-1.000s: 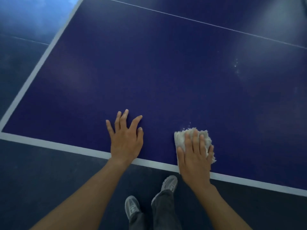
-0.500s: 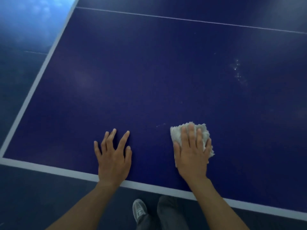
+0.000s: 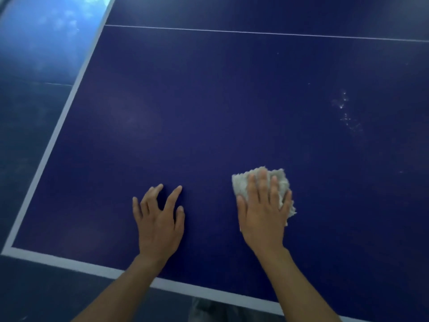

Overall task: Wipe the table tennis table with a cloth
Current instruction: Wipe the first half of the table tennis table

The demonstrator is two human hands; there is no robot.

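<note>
Right hand (image 3: 264, 214): I am pressing it flat on the cloth (image 3: 282, 182), fingers straight and close together, pinching nothing. The cloth is lying bunched under that palm on the desk (image 3: 209, 112), near the front edge line (image 3: 69, 263) and right of centre. Left hand (image 3: 160, 224): I am resting it on the bare surface beside the cloth, fingers spread, holding nothing.

Progress, as I am judging it: partial. The surface around both hands is looking even. A cluster of pale specks (image 3: 346, 112) is sitting well ahead and right of the cloth, not yet wiped. That patch and the strip beyond the thin line (image 3: 255, 32) are awaiting attention.

Room: open blue surface is stretching forward and right of the cloth, so strokes there are looking unobstructed. The side edge line (image 3: 58, 135) is lying well to the left, with floor (image 3: 34, 66) beyond. The front edge is sitting close behind my wrists; I am recommending that pull strokes stop short of it.
</note>
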